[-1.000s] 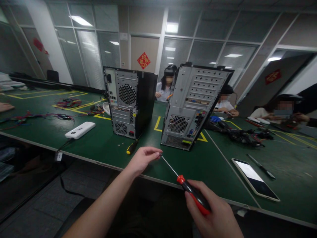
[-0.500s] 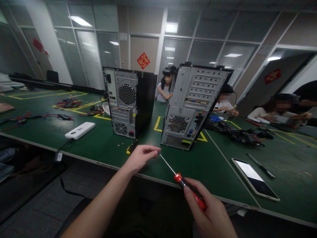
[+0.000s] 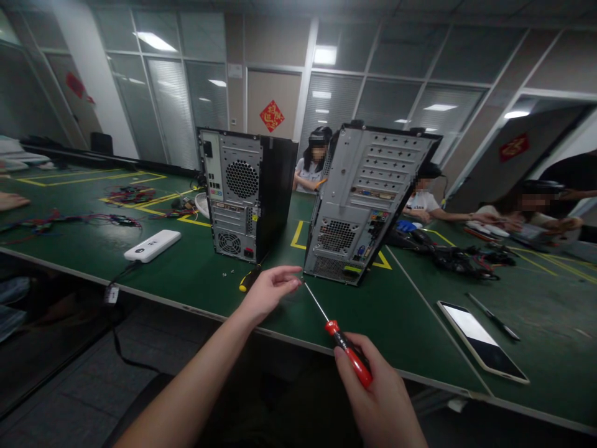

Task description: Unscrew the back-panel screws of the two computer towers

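My right hand (image 3: 373, 386) is closed round the red and black handle of a screwdriver (image 3: 351, 354), whose thin shaft points up and left. Close to its tip is my left hand (image 3: 270, 291), with thumb and index finger apart; nothing can be made out between them. Beyond the hands two computer towers stand upright, their metal backs facing me: a smaller one (image 3: 236, 199) on the left and a larger one (image 3: 345, 205) on the right. A yellow and black screwdriver (image 3: 247, 280) lies by my left wrist, with a few tiny screws (image 3: 227, 274) beside it.
On the green table (image 3: 196, 283) lie a white power bank (image 3: 153, 245) with a cable, a phone (image 3: 482, 342), a pen (image 3: 493, 317), black cables (image 3: 457, 260) and thin coloured wires (image 3: 130, 194). Several people sit across the table.
My left thumb and fingertips have parted and moved off the screwdriver tip. The right hand with the screwdriver has shifted slightly left. A person's arm at the right now reaches across.
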A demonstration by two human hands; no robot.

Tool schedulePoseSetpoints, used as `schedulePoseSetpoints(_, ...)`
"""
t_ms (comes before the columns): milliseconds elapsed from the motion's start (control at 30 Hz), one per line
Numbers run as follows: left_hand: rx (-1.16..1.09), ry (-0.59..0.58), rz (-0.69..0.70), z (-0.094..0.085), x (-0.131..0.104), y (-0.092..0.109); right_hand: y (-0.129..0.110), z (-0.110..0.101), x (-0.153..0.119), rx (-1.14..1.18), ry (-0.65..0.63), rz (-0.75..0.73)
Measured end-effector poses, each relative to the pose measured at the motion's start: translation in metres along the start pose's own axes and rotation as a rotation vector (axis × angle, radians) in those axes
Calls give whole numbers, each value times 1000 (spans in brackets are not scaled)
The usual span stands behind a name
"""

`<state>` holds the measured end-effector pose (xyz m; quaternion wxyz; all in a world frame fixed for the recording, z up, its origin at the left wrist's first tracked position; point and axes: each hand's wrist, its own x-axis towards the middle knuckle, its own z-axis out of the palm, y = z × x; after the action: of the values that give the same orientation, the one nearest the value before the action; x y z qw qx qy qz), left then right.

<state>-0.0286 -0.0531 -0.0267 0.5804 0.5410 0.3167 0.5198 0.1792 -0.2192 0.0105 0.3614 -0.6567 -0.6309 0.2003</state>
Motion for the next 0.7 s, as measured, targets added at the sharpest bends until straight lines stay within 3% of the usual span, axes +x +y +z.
schedulePoseSetpoints(167, 112, 46, 1, -4, 22, -6, 4, 3, 7, -6, 73, 51)
schedulePoseSetpoints(333, 340, 210, 49, 8, 80, 0, 11, 12, 19, -61, 147, 80)
schedulePoseSetpoints(467, 433, 283, -38, 23, 125, 1, 14, 23, 29, -127, 221, 81)
schedulePoseSetpoints(567, 437, 300, -89, 31, 145, -7, 18, 32, 34, -147, 255, 72)
schedulePoseSetpoints(700, 367, 238, -74, 32, 154, -21, 25, 44, 36, -111, 248, 50)
